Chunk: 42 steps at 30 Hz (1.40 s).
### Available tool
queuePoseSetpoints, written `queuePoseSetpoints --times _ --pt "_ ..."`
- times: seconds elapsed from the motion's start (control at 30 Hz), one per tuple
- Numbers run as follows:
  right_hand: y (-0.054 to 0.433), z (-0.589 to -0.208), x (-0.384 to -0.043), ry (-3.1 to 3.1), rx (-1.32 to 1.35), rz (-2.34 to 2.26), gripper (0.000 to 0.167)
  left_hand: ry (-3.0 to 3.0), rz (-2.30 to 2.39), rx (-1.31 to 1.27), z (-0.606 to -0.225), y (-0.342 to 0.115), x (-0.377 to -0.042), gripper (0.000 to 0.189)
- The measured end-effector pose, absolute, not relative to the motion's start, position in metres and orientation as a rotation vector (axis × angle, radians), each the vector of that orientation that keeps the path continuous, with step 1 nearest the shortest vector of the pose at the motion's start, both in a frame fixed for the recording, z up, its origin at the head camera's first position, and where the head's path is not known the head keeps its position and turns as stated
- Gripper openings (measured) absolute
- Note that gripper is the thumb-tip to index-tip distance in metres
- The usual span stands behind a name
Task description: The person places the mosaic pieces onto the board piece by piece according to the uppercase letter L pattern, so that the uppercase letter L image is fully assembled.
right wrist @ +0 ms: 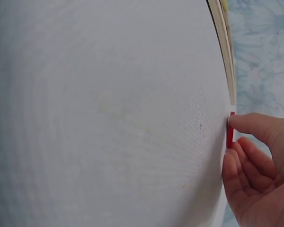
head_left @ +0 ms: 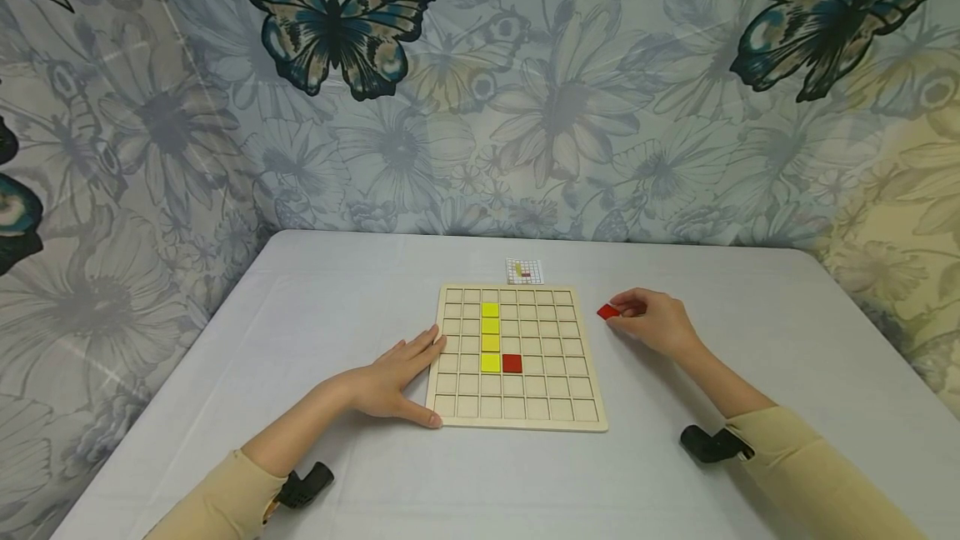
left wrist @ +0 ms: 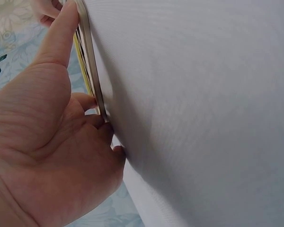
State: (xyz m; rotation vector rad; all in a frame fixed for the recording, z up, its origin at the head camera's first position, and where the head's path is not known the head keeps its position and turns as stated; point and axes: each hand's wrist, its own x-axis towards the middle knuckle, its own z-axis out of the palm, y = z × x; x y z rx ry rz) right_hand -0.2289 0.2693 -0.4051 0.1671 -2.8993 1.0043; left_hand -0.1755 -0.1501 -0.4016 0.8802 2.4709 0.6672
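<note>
A wooden grid board (head_left: 517,427) lies on the table, with several yellow square tiles (head_left: 490,326) in one column. To the right of the lowest yellow tile, one dark red tile (head_left: 512,363) sits in its own cell. My left hand (head_left: 393,382) rests spread at the board's left side, fingertips and thumb at its edge. Beyond the board's right side, my right hand (head_left: 656,322) pinches a red square tile (head_left: 608,312) between thumb and fingers. The right wrist view shows this red tile (right wrist: 231,130) edge-on, low by the white cloth.
A small card (head_left: 524,272) printed with a coloured grid lies just behind the board. White cloth covers the table (head_left: 345,282). A flower and butterfly patterned backdrop (head_left: 450,148) rises at the table's far edge. Black devices (head_left: 306,486) are strapped at both wrists.
</note>
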Motion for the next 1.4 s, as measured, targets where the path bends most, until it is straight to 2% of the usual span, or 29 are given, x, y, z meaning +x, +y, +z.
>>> queuePoseSetpoints --times 0.83,1.4 --pt "0.249 -0.392 -0.211 -2.873 0.174 1.273 0.039 2.482 0.621 0.877 -0.403 -0.15 -0.177 0.111" --pt "0.21 -0.394 -0.192 -2.829 0.435 1.518 0.029 2.476 0.625 0.867 -0.401 -0.15 -0.176 0.112"
